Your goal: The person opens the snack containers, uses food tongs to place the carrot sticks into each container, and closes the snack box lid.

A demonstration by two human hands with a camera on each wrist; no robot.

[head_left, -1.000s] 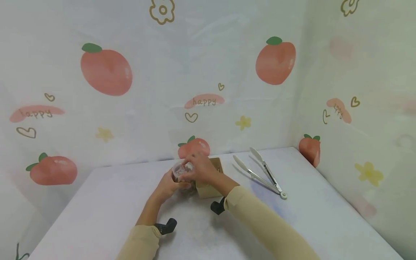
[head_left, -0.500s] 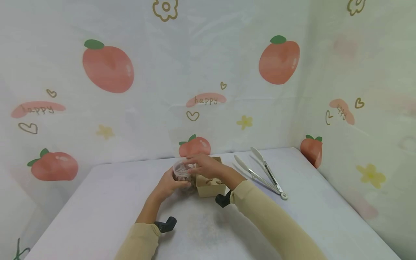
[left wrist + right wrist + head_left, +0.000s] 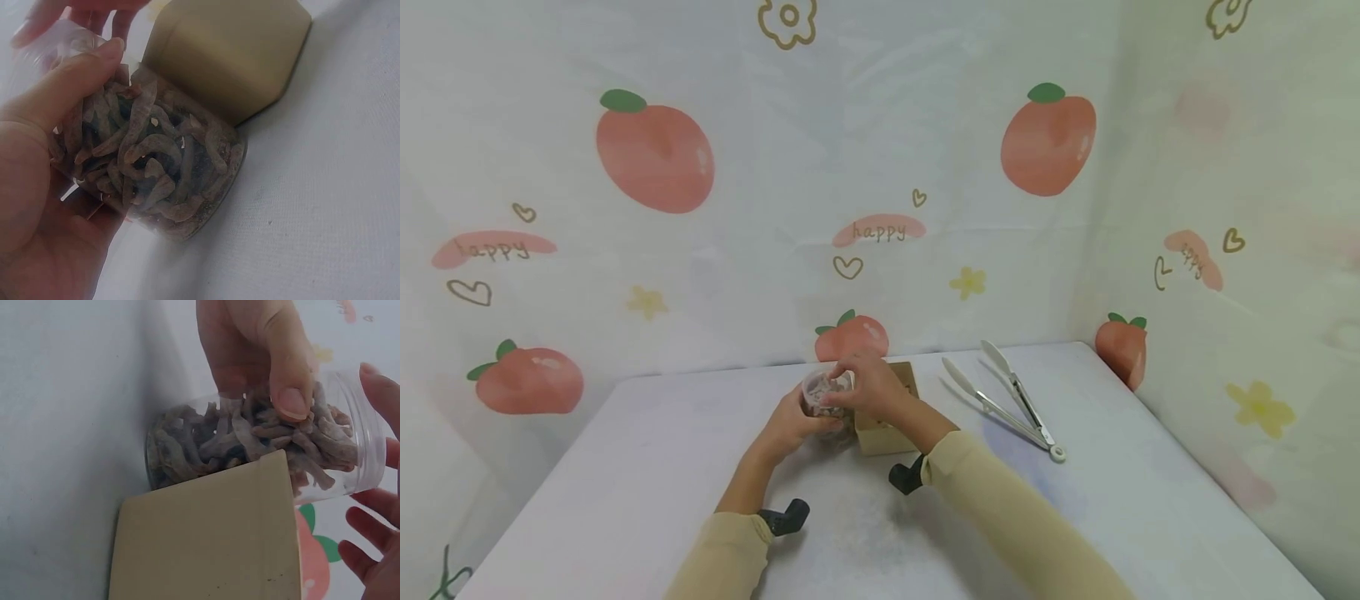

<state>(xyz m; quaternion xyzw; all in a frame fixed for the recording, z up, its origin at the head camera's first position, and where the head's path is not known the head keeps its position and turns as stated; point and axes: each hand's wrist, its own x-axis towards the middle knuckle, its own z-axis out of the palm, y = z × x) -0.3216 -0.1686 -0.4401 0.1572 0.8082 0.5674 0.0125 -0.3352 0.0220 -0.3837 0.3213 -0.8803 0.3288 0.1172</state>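
Observation:
My left hand (image 3: 786, 429) grips a clear plastic jar (image 3: 156, 144) around its side, thumb across the wall. Inside are many thin, curled, brownish-grey dried strips (image 3: 240, 434). The jar stands without a lid, tilted a little in the wrist views. Over its mouth is my right hand (image 3: 876, 387), thumb and fingers spread apart around the rim, with nothing visible between them. Right beside the jar is a beige cardboard box (image 3: 886, 442), open at the top. A few small pieces show in the box, partly hidden by the right forearm.
To the right of the box, metal tongs (image 3: 1009, 418) with pale tips lie spread on the white-covered table (image 3: 647, 483). A white cloth wall (image 3: 760, 275) printed with peaches closes off the back, and another stands along the right side.
Half a second ago my right hand was stretched out slightly further right, above the box. Now it is back at the jar mouth, fingers more bent. The left hand and jar have stayed in place.

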